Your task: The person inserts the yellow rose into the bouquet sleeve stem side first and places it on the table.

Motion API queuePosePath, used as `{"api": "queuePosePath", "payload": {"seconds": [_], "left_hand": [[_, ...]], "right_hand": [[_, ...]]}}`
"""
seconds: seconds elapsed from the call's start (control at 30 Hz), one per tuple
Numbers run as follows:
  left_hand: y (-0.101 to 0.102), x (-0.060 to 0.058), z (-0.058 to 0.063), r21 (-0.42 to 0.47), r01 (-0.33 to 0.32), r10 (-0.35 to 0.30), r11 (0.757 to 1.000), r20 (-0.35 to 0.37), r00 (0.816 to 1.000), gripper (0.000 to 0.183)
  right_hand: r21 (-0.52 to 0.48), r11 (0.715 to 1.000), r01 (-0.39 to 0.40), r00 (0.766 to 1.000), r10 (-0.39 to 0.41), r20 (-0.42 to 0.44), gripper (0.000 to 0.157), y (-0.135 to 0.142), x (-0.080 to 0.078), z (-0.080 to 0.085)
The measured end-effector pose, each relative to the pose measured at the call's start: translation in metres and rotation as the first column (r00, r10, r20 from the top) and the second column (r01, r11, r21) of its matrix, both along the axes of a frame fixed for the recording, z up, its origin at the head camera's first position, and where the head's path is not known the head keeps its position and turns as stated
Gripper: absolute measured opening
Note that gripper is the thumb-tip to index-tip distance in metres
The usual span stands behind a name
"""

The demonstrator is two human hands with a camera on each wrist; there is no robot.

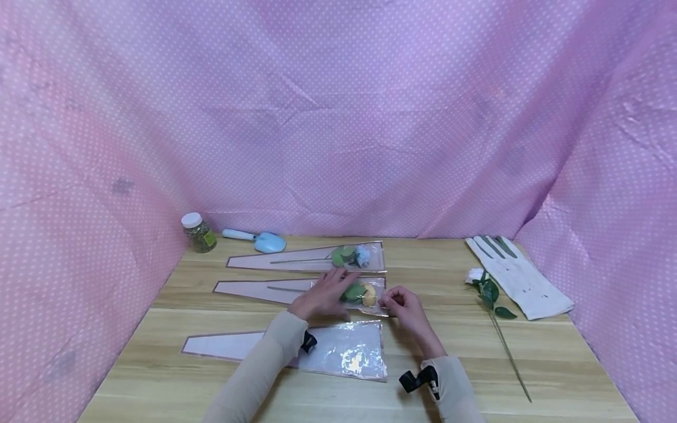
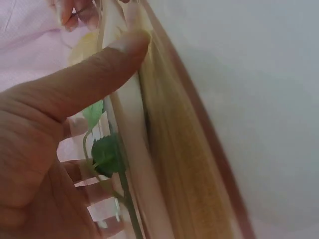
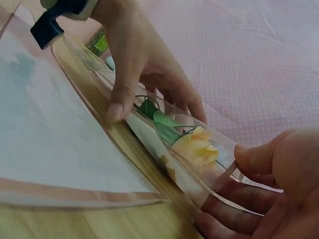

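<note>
A yellow rose (image 3: pixel 197 148) with green leaves lies inside the middle clear flower sleeve (image 1: pixel 238 288), its bloom toward the sleeve's wide right end. My right hand (image 1: pixel 406 308) pinches the edge of that wide end between thumb and fingers, just past the bloom. Over the stem and leaves rests my left hand (image 1: pixel 328 294), its fingers spread across the sleeve. In the left wrist view its thumb (image 2: pixel 107 72) lies fairly straight along the near side, while the film covers part of the other fingers. Closer to me, a flat sleeve (image 1: pixel 359 349) lies partly under the left forearm.
Behind is another sleeve (image 1: pixel 248 262) holding a blue rose (image 1: pixel 362 256). A light-blue hand trowel (image 1: pixel 270 242) and a white-lidded jar (image 1: pixel 200 236) stand at the back left. On the right, a white rose (image 1: pixel 474 276) on a long stem lies beside white gloves (image 1: pixel 529 288).
</note>
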State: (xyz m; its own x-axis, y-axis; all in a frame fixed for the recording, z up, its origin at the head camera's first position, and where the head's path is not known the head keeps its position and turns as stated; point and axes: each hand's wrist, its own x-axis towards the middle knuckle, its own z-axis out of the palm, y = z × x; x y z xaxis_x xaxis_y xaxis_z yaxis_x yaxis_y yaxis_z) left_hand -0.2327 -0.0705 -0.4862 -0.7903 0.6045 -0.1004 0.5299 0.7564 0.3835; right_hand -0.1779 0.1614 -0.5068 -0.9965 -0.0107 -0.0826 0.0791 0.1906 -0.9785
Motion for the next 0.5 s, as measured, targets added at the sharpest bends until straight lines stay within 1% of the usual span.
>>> {"api": "queuePosePath", "payload": {"seconds": [0.13, 0.27, 0.37, 0.5], "left_hand": [[-0.007, 0.005, 0.000, 0.017, -0.001, 0.001, 1.000, -0.003, 1.000, 0.110], [-0.012, 0.008, 0.001, 0.021, 0.010, -0.010, 1.000, -0.018, 1.000, 0.097], [-0.015, 0.010, 0.001, 0.007, 0.015, -0.015, 1.000, -0.019, 1.000, 0.089], [-0.018, 0.011, -0.001, -0.015, 0.008, -0.009, 1.000, -0.012, 1.000, 0.086]], "right_hand": [[0.020, 1.000, 0.001, 1.000, -0.001, 0.001, 0.012, 0.000, 0.000, 0.001], [0.023, 1.000, 0.008, 1.000, -0.008, 0.005, 0.012, 0.001, -0.002, 0.003], [0.025, 1.000, 0.013, 1.000, -0.013, 0.015, 0.011, 0.000, -0.003, 0.004], [0.051, 0.999, 0.008, 1.000, -0.009, 0.015, 0.011, 0.000, -0.004, 0.003]]}}
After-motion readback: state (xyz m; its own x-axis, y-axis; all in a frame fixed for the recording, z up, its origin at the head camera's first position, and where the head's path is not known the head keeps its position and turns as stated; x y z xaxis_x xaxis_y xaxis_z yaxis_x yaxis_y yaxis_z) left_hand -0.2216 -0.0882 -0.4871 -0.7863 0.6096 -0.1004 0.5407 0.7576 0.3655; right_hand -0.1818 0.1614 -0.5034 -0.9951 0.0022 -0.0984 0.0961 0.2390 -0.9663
